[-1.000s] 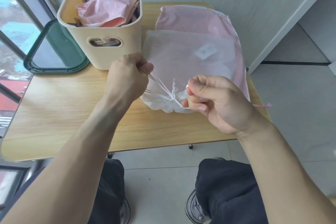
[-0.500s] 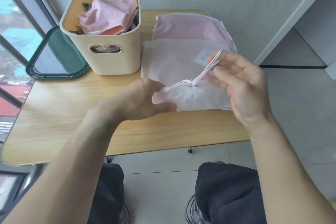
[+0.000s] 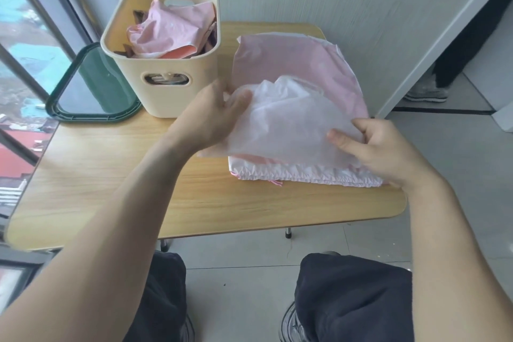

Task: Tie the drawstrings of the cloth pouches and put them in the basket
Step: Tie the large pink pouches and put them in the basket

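While both hands are up over the wooden table [image 3: 111, 175], the head view (the only view) has a thin white pouch [image 3: 286, 125] lifted between them, loose and crumpled, so see-through that the pink shows behind it. Left hand [image 3: 213, 116] pinches the pouch's left edge, thumb and fingers closed on the fabric near the basket's front corner. Right hand [image 3: 388, 153] holds the right side, thumb pressed on top of the cloth and the other fingers curled underneath, so neither hand is spread wide. I can't make out the white pouch's drawstring or knot from here, the cloth hides it. Under it lies a pink pouch [image 3: 291, 64] flat on the table, right half, with its gathered drawstring hem [image 3: 305, 175] at the near edge and a little bit of pink cord [image 3: 276, 182] poking out by the left corner. Cream plastic basket [image 3: 177, 91] stands at the back left of the table, just beside the pink pouch, with a cut-out handle slot in the front wall. Inside it there's a crumpled pink pouch [image 3: 169, 33] plus something dark brown tucked around it, can't tell what. Dark green tray [image 3: 91, 97] sits right behind the basket on the left, hanging off the table edge by the window [image 3: 25, 64]. Labels or writing: nothing readable on the pouches or basket. Bottom of the frame shows the person's knees in dark trousers [image 3: 352, 300] over a grey tiled floor [image 3: 238, 258].
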A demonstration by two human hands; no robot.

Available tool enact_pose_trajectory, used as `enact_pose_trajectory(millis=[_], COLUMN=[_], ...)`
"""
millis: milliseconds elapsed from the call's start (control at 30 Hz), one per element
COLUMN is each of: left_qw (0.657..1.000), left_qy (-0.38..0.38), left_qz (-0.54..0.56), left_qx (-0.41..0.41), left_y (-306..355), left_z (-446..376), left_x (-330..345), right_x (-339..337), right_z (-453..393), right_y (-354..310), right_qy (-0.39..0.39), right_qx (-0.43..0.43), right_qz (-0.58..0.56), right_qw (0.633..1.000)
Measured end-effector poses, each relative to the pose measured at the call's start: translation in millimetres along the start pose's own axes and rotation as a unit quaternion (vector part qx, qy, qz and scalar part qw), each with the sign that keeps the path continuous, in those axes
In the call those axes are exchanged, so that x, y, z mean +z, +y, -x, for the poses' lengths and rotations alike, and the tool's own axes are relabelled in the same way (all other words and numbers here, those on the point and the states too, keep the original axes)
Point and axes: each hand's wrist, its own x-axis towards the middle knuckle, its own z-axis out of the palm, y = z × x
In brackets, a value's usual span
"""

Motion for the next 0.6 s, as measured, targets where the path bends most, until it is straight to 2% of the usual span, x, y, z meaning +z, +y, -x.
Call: enact_pose_trajectory(millis=[67,200,333,500,600], left_qw=[0.999,0.998,0.994,0.987,0.971], left_qy=[-0.016,-0.045,-0.084,-0.031,0.0], left_qz=[-0.004,0.021,-0.075,-0.142,-0.233], left_qx=[-0.03,-0.032,-0.006,-0.064,-0.051], left_y=[2,6,0,-7,-1], left_z=[-1,1,3,0,5], left_x=[3,1,-2,14,25], right_x=[6,11,15,28,35], right_z=[-5,-17,-26,-29,-32], right_y=[5,17,22,15,13], right_qy=[0.03,0.102,0.135,0.17,0.158], right_qx=[0.022,0.056,0.073,0.114,0.116], right_qz=[0.038,0.061,0.069,0.109,0.17], right_qw=[0.999,0.991,0.986,0.973,0.966])
